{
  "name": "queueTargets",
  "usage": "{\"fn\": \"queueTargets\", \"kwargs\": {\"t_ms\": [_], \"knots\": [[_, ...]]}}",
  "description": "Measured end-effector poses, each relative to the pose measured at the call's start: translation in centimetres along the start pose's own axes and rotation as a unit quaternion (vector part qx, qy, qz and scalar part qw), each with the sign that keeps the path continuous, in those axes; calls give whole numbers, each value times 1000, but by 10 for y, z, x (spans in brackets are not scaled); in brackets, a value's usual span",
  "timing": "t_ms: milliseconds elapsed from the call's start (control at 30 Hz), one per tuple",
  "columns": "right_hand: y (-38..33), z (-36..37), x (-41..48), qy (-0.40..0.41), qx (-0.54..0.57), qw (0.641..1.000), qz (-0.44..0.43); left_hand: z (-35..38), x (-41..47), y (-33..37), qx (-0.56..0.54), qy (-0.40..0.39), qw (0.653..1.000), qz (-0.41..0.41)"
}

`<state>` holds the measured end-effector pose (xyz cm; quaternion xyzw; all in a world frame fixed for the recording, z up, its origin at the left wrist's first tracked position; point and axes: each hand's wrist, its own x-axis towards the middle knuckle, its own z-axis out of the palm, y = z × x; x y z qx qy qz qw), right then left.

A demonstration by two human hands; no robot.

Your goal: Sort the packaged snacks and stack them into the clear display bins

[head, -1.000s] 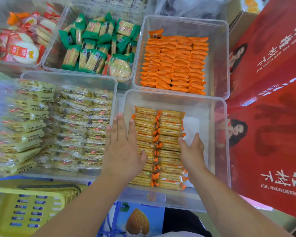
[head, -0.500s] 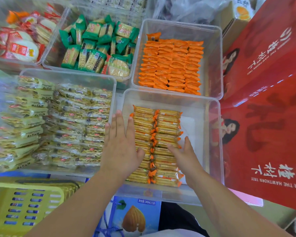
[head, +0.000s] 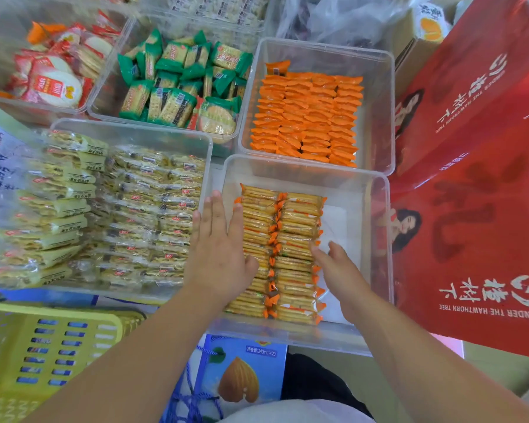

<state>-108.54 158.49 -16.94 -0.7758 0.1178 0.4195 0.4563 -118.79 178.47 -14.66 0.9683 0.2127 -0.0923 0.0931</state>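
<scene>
This looks like a small snack shop or stockroom. Clear plastic bins [head: 376,117] hold individually wrapped biscuits [head: 177,87] sorted by kind, beside red printed gift bags [head: 471,209], a blue almond-drink carton [head: 242,377] and a yellow plastic basket [head: 43,346].

The carrying surface is hidden under clear rectangular plastic bins [head: 306,161] set edge to edge. A blue almond-printed cardboard carton [head: 242,377] is seen below the near bin at 6 o'clock, a yellow slotted plastic basket [head: 58,346] at 8 o'clock.
</scene>
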Motion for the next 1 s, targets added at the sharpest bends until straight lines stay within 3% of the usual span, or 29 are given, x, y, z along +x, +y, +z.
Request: {"fn": "queueTargets", "kwargs": {"t_ms": [167,433,633,767,833,933,1000], "knots": [[27,-6,-21,-63,0,991,116,0,-48,5,-72,6,996,51],[28,8,-20,-165,25,981,104,12,-95,10,-40,-34,999,-1],[21,2,-21,-166,16,981,104,16,-96,9,-18,-37,999,1],[21,-4,-21,-113,15,988,102,19,-96,8,-32,-24,999,-1],[22,-2,-22,-150,17,984,93,20,-95,6,-17,-34,999,0],[18,-1,-26,-157,-36,984,79,17,-93,4,-38,-55,998,-7],[12,-8,-27,-95,-105,989,40,6,-96,5,-107,-35,994,-13]]}}
